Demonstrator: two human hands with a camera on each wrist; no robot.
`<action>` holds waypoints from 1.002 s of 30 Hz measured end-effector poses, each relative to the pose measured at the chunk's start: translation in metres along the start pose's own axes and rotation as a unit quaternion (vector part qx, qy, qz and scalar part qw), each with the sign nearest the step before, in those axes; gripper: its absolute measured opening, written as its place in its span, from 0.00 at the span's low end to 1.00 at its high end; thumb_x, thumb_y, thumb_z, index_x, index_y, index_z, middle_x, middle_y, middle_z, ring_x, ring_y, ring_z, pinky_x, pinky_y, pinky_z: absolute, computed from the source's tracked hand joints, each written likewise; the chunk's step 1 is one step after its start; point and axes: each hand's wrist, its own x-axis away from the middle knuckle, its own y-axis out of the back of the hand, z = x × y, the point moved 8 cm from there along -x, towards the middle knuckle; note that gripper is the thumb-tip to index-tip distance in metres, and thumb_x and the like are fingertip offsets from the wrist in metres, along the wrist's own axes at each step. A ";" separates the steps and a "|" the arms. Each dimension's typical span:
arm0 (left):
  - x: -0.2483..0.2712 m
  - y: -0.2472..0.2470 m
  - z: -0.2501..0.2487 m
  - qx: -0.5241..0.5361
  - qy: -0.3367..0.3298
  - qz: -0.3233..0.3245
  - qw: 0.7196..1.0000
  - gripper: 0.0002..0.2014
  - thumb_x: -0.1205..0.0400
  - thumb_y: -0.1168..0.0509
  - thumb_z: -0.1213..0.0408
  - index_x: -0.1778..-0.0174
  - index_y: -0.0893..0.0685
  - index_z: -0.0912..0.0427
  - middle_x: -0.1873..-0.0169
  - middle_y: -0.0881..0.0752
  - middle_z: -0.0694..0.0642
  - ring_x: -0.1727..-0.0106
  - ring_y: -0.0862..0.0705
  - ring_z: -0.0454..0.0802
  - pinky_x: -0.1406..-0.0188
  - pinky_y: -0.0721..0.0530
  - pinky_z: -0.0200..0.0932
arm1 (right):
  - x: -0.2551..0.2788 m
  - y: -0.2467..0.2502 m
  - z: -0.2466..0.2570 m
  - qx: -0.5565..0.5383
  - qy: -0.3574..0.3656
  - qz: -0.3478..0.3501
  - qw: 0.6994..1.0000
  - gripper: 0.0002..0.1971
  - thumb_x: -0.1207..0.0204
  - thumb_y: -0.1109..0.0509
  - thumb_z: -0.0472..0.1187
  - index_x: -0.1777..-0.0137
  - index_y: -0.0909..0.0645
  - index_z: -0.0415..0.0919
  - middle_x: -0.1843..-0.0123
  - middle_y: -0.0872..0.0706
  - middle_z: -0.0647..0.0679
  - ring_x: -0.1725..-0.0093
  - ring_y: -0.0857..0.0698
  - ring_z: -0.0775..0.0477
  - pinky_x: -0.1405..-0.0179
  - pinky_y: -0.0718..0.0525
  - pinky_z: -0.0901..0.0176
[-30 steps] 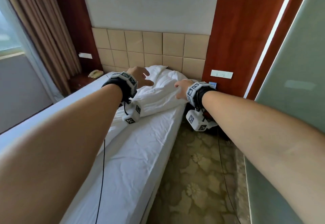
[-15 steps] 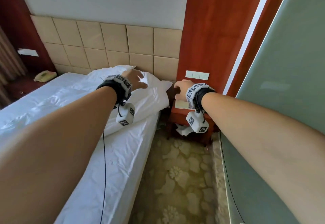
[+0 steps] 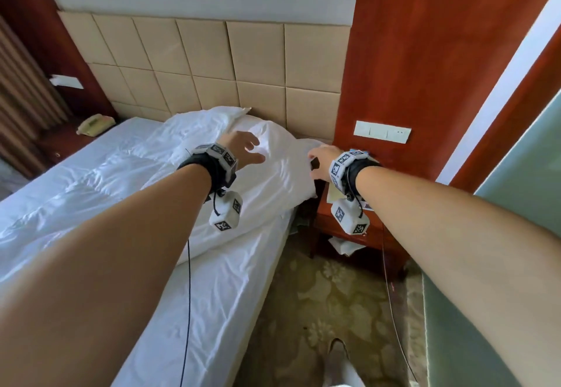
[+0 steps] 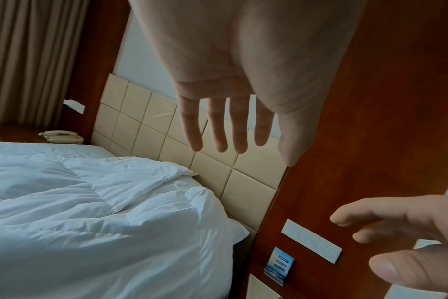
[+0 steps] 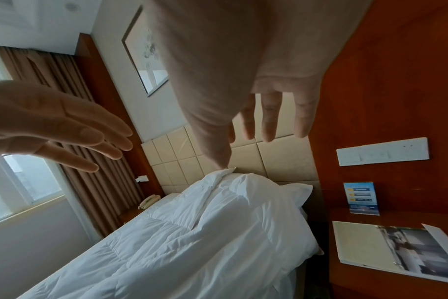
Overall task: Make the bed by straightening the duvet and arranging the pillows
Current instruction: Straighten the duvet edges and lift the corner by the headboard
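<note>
Both arms reach out over the bed's near corner, left hand [image 3: 243,151] and right hand [image 3: 321,160] spread wide, holding nothing. Just under them the rumpled white duvet [image 3: 261,186] bunches over a pillow [image 5: 298,193] against the tan padded headboard [image 3: 212,62].

Counts: two hands, left hand [image 3: 243,148] and right hand [image 3: 321,159], mid frame. One bed [image 3: 212,295], one white duvet [image 3: 91,180], one pillow [image 3: 306,147] peeking out at duvet's right. One phone [image 3: 95,124] left edge. One switch panel [image 3: 382,131], one binder [image 5: 396,246], one blue card [image 5: 361,198], right side.
</note>
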 end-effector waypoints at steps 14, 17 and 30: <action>-0.234 -0.113 0.062 0.063 0.144 -0.047 0.986 0.09 0.25 0.28 0.54 0.50 0.13 0.48 0.56 0.12 0.44 0.55 0.13 0.46 0.49 0.14 0.44 | -0.283 -0.082 -0.108 -0.009 0.009 0.150 0.989 0.28 0.22 0.30 0.45 0.22 0.31 0.45 0.23 0.30 0.41 0.27 0.26 0.39 0.30 0.25 0.50; -0.286 -0.144 0.092 0.059 0.164 -0.055 0.983 0.06 0.26 0.28 0.55 0.56 0.12 0.50 0.60 0.11 0.47 0.57 0.13 0.49 0.53 0.12 0.47 | -0.341 -0.112 -0.116 -0.021 -0.012 0.174 0.984 0.28 0.23 0.29 0.45 0.23 0.30 0.46 0.23 0.30 0.42 0.28 0.25 0.39 0.30 0.24 0.50; -0.423 -0.377 0.213 0.032 0.214 0.285 0.934 0.49 0.25 0.27 0.44 0.15 0.52 0.42 0.15 0.49 0.54 0.16 0.48 0.63 0.22 0.38 0.69 | -0.524 -0.250 -0.184 -0.105 -0.135 0.259 0.951 0.40 0.27 0.26 0.54 0.18 0.39 0.43 0.21 0.34 0.42 0.25 0.28 0.39 0.28 0.28 0.47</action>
